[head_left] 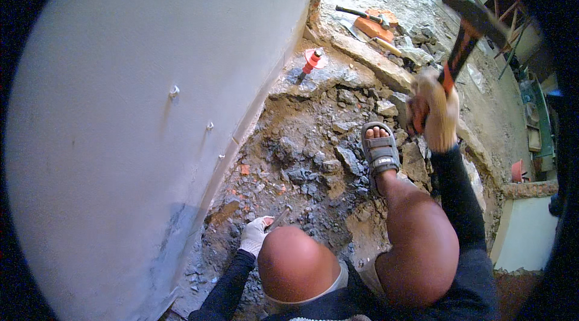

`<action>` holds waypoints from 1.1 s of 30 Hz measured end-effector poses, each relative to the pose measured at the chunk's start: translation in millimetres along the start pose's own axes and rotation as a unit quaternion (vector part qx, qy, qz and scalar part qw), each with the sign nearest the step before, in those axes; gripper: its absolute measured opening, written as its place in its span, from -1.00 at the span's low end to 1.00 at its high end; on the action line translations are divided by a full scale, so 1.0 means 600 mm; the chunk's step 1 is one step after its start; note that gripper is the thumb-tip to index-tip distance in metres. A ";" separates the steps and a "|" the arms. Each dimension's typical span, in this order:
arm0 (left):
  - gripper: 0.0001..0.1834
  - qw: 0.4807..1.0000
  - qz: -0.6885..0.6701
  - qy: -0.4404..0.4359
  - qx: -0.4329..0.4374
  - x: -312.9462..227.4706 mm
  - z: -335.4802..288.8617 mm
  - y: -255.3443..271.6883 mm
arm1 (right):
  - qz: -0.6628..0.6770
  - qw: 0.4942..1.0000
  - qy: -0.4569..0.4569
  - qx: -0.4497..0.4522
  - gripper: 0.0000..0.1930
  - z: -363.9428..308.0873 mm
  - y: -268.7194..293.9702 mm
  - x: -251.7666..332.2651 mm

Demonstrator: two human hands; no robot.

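Observation:
My right hand [439, 110], in a pale work glove, is closed round the black and orange handle of a hammer [461, 49]. The hammer is raised at the right, its dark head blurred and well above the ground. Low at the left, beside my knee, my left hand [254, 234] wears a white glove with bare fingertips. It grips a short metal rod [279, 218] that slants over the broken rubble [295, 161]; the rod's lower part is hidden behind my knee. A chisel with a red hand guard [312, 61] stands upright farther ahead, near the wall.
A white wall [132, 79] with small protruding plugs runs along my left. Ahead lie a second hammer [365, 16], orange bricks [371, 28] and a trowel [353, 30]. My sandalled foot [381, 149] rests on loose stones. A red container [517, 171] stands far right.

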State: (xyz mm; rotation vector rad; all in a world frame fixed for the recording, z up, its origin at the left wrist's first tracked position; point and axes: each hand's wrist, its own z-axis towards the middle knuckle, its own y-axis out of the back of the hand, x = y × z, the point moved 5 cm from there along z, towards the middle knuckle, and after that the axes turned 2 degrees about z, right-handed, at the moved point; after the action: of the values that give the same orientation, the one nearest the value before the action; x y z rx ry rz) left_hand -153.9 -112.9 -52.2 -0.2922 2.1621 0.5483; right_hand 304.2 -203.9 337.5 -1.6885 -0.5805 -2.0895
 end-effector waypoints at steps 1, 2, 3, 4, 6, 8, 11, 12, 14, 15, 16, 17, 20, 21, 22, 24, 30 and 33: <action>-0.52 0.998 0.062 0.021 0.010 -0.016 -0.001 0.009 | 0.075 0.997 0.032 0.014 -0.74 0.040 -0.026 0.004; -0.46 0.998 0.051 0.021 0.027 -0.038 0.002 0.014 | 0.062 0.998 0.025 -0.004 -0.73 0.069 -0.043 -0.007; -0.45 0.995 0.086 -0.022 0.034 -0.070 0.009 0.019 | 0.063 0.997 0.048 0.005 -0.73 0.095 -0.062 -0.023; -0.44 0.990 0.124 -0.034 0.050 -0.098 0.019 0.025 | 0.041 0.999 0.016 -0.004 -0.74 0.113 -0.075 -0.058; -0.50 0.970 0.205 -0.130 0.020 -0.166 0.031 0.038 | -0.023 0.999 -0.008 0.025 -0.75 0.133 -0.105 -0.142; -0.48 0.960 0.233 -0.149 0.053 -0.221 0.058 0.045 | -0.131 0.982 -0.104 0.090 -0.73 0.137 -0.116 -0.241; -0.48 0.944 0.278 -0.163 0.073 -0.294 0.105 0.052 | -0.217 0.909 -0.288 0.207 -0.70 0.121 -0.100 -0.359; -0.49 0.934 0.304 -0.162 0.094 -0.314 0.125 0.055 | -0.161 0.921 -0.286 0.210 -0.71 0.121 -0.090 -0.372; -0.56 0.930 0.317 -0.157 0.096 -0.350 0.161 0.053 | -0.007 0.911 -0.368 0.186 -0.74 0.114 -0.066 -0.398; -0.59 0.912 0.346 -0.182 0.127 -0.367 0.180 0.048 | -0.031 0.915 -0.364 0.170 -0.77 0.119 -0.051 -0.406; -0.60 0.903 0.355 -0.194 0.143 -0.382 0.192 0.040 | -0.054 0.916 -0.353 0.182 -0.77 0.120 -0.038 -0.412; -0.60 0.895 0.361 -0.220 0.145 -0.400 0.217 0.037 | -0.085 0.913 -0.350 0.190 -0.77 0.129 -0.027 -0.422; -0.61 0.862 0.419 -0.216 0.189 -0.437 0.267 0.012 | -0.181 0.910 -0.296 0.228 -0.77 0.147 0.004 -0.457; -0.61 0.852 0.433 -0.188 0.227 -0.445 0.284 0.002 | -0.208 0.883 -0.338 0.251 -0.78 0.147 0.012 -0.480; -0.60 0.852 0.422 -0.194 0.241 -0.461 0.297 -0.003 | -0.135 0.857 -0.419 0.268 -0.79 0.137 0.018 -0.502; -0.60 0.907 0.354 -0.104 0.203 -0.488 0.338 -0.001 | 0.003 0.805 -0.542 0.244 -0.81 0.116 0.027 -0.534; -0.36 0.974 0.020 -0.008 -0.227 -0.569 0.458 0.086 | 0.137 0.723 -0.634 0.237 -0.76 0.075 0.028 -0.568; -0.22 0.952 0.013 0.007 -0.306 -0.574 0.508 0.090 | 0.229 0.687 -0.645 0.245 -0.78 0.084 0.014 -0.573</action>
State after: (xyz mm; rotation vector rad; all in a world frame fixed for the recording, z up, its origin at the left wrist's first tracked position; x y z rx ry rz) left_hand 244.1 86.1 76.7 -0.6021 1.9602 1.2321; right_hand 418.2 -169.3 10.8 -2.3526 -0.8223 -0.0732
